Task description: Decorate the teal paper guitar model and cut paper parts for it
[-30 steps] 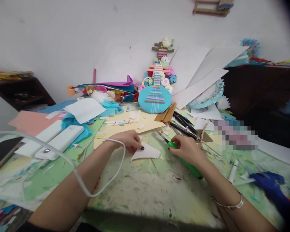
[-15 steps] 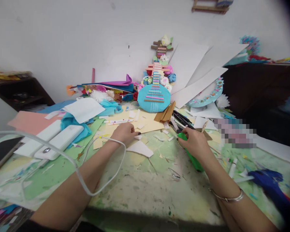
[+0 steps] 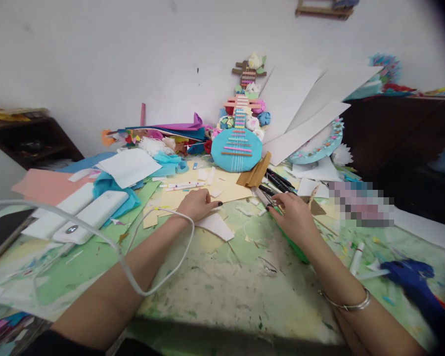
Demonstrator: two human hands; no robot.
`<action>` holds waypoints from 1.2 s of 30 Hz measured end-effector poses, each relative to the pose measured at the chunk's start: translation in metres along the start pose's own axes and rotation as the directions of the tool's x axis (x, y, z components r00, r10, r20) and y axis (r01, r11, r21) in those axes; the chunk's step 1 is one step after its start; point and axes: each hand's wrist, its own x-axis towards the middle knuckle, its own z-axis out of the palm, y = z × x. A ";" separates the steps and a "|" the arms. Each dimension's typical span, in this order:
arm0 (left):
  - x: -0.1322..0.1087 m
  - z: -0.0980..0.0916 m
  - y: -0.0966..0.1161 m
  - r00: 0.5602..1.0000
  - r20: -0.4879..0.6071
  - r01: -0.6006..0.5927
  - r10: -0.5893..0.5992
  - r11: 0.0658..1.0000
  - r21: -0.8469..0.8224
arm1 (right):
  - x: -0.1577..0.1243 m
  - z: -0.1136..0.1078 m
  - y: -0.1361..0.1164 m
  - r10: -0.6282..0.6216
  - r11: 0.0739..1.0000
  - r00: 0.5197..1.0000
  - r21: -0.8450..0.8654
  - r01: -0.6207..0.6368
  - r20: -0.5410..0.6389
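My left hand (image 3: 199,204) lies on the table at the edge of a yellow paper sheet (image 3: 193,193). Its fingers are drawn together on a small white paper scrap (image 3: 215,208). A larger cut white paper piece (image 3: 217,226) lies just in front of it. A white cable (image 3: 96,240) loops over my left forearm. My right hand (image 3: 293,217) covers the front of a green-handled tool (image 3: 298,249), its fingers bent over it. The fingertips reach the black markers (image 3: 282,183). A metal bangle (image 3: 346,302) sits on that wrist.
A blue paper lute model (image 3: 237,148) leans on the wall with white boards (image 3: 304,113) beside it. Coloured paper scraps (image 3: 159,138) are piled at the back. Two white oblong devices (image 3: 85,212) lie at the left, a phone (image 3: 3,232) further left. A blue object (image 3: 415,277) is at right.
Both hands moved away from me across the table. My left hand let go of the larger white piece, which now lies on the table. My right hand carried the green tool toward the markers.
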 end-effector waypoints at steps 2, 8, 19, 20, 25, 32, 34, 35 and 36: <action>0.001 0.005 0.000 1.000 -0.004 0.004 -0.004 1.000 0.029 | -0.001 0.000 -0.005 -0.031 0.997 1.000 0.067 0.031 -0.001; 0.002 0.006 0.000 0.998 0.059 -0.029 0.029 1.000 0.002 | -0.002 -0.001 -0.015 -0.084 0.978 0.996 0.190 0.088 -0.031; 0.000 -0.002 -0.001 0.993 0.057 -0.098 0.107 0.985 -0.143 | -0.006 -0.005 -0.021 -0.147 0.927 0.985 0.335 0.170 -0.092; 0.000 -0.001 -0.001 0.992 0.054 -0.106 0.116 0.982 -0.156 | -0.006 -0.005 -0.022 -0.148 0.923 0.984 0.343 0.173 -0.096; 0.003 0.004 -0.003 0.977 -0.003 -0.207 0.211 0.951 -0.229 | -0.010 -0.010 -0.027 -0.193 0.870 0.968 0.427 0.246 -0.163; -0.022 0.005 0.029 0.871 -0.041 -0.395 0.489 0.650 -0.650 | -0.018 -0.012 -0.046 -0.320 0.784 0.934 0.509 0.356 -0.160; -0.030 0.005 0.038 0.856 -0.025 -0.386 0.517 0.607 -0.695 | -0.019 -0.011 -0.048 -0.338 0.756 0.931 0.550 0.355 -0.135; -0.033 0.005 0.040 0.851 -0.015 -0.376 0.524 0.592 -0.713 | -0.019 -0.011 -0.049 -0.334 0.745 0.934 0.571 0.345 -0.129; -0.034 0.005 0.042 0.850 -0.004 -0.360 0.527 0.576 -0.734 | -0.019 -0.011 -0.049 -0.325 0.738 0.937 0.586 0.335 -0.127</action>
